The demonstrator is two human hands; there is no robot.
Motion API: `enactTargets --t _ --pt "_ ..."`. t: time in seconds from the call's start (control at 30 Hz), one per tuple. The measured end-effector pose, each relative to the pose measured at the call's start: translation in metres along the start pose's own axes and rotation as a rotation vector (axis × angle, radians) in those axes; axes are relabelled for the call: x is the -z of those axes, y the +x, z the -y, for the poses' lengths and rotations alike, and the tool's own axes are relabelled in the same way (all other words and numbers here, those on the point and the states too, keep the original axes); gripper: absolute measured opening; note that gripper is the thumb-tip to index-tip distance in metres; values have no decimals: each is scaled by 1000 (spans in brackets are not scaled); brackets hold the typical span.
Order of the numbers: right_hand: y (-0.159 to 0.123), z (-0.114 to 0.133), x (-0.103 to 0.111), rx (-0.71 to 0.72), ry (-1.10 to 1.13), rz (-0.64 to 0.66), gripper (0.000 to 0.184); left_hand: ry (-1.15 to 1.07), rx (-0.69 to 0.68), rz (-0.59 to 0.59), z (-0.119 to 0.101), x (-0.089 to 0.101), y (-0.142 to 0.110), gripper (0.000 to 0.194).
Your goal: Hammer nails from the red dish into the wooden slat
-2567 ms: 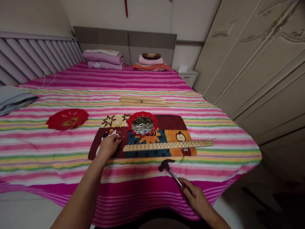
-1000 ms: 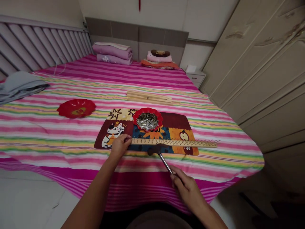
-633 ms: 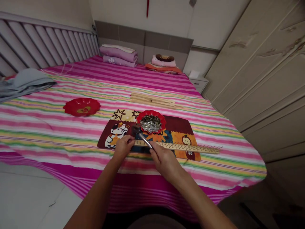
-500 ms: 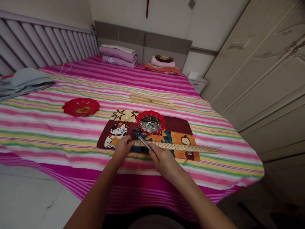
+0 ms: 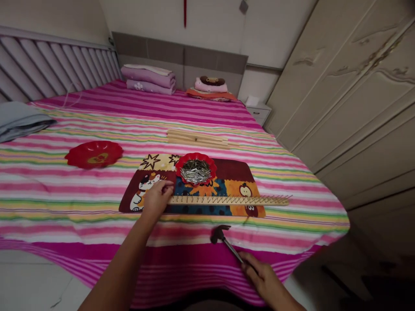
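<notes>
My right hand (image 5: 261, 274) grips the handle of a claw hammer (image 5: 229, 246), whose dark head is over the bed's near side, toward me from the mat. My left hand (image 5: 158, 199) is at the left end of a narrow wooden strip (image 5: 207, 200), its fingers curled together just above the wood. Whether a nail is between those fingers I cannot make out, and the hand hides the strip's end. A row of nails stands along the strip, leaning more toward the right end. Behind the strip, a red scalloped bowl (image 5: 212, 171) holds many loose nails (image 5: 195, 171).
Under the strip lies a patterned mat (image 5: 235, 168) on the striped bedspread (image 5: 301, 203). Several bare wooden strips (image 5: 197, 139) lie behind it. A red plate (image 5: 94, 154) is at left, near folded grey cloth (image 5: 22, 121). Folded bedding (image 5: 149, 79) is by the headboard.
My right hand has carried the hammer away from the strip, down toward me and to the right. My left hand stays by the strip's left end. The whole view has shifted slightly.
</notes>
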State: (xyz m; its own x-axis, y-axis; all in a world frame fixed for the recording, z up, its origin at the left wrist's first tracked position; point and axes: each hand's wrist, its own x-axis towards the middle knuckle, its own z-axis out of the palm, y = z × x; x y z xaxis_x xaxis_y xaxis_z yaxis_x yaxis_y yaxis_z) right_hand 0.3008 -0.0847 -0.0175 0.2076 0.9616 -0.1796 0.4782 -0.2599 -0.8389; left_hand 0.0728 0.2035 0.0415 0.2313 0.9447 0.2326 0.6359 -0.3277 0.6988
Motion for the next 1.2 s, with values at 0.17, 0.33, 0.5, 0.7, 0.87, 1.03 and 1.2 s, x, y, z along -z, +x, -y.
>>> enactTargets --t 0.17,0.33,0.5,0.7,0.87,1.03,1.2 --pt "3 -31 -10 -175 200 -35 45 347 -189 141 -34 -17 42 23" --pt "6 -30 -12 -162 297 -35 41 619 -35 270 -53 -39 69 21" --pt "6 -31 -13 -175 342 -18 43 427 130 291 -54 -45 81 9" --pt "7 -24 -12 -166 345 -33 37 -197 186 280 -33 -27 72 17" --pt "6 -22 -14 -218 289 -59 43 -721 398 247 -21 2 46 32" --pt "4 -20 -15 -263 265 -76 47 -855 485 146 -13 21 14 36" --pt "2 -18 -15 -241 255 -83 44 -771 452 131 5 14 -15 34"
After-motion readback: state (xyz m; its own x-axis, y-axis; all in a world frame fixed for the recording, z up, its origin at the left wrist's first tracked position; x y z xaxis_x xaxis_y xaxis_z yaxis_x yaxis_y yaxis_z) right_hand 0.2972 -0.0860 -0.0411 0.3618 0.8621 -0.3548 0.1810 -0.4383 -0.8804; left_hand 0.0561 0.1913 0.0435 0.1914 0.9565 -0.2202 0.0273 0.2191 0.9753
